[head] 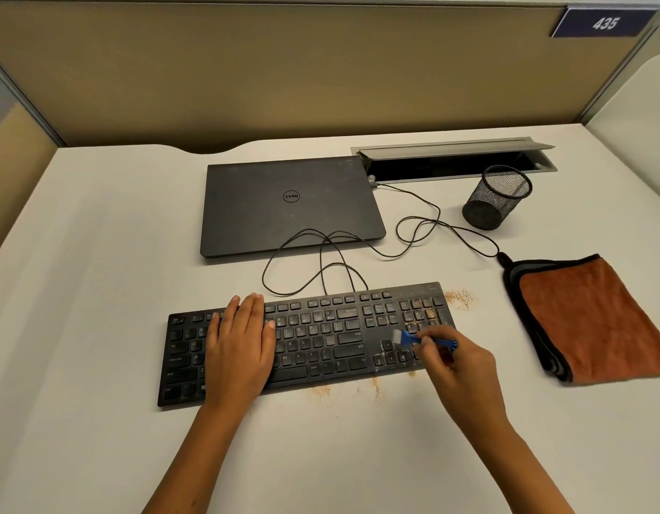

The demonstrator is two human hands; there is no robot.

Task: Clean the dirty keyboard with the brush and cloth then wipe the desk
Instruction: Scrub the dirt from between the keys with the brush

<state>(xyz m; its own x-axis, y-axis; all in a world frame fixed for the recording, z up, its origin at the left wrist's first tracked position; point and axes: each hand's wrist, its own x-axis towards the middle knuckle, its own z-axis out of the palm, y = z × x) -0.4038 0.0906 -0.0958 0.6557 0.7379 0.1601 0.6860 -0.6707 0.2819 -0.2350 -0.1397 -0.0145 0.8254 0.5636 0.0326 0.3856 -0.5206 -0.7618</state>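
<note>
From the head camera, a black keyboard [302, 339] lies across the pale desk [98, 235], near its front edge. The left hand [241, 339] rests flat on the keyboard's left half, fingers straight and together, holding nothing. The right hand [458, 361] pinches the handle of a small blue brush [414, 338] with curled fingers; the brush's pale bristles touch the keys between the arrow cluster and the number pad. Tan crumbs [425, 315] speckle the number pad, and more lie on the desk just past the keyboard's right end and along its front edge.

To the right, well apart from the keyboard, a folded orange cloth [595, 320] with a dark border lies flat. Behind the keyboard sits a closed dark laptop [287, 205], and the keyboard's black cable [417, 224] loops beside it. A black mesh pen cup [497, 196] stands near an open cable tray [454, 161]. A sign reads 435 [605, 22] on the partition.
</note>
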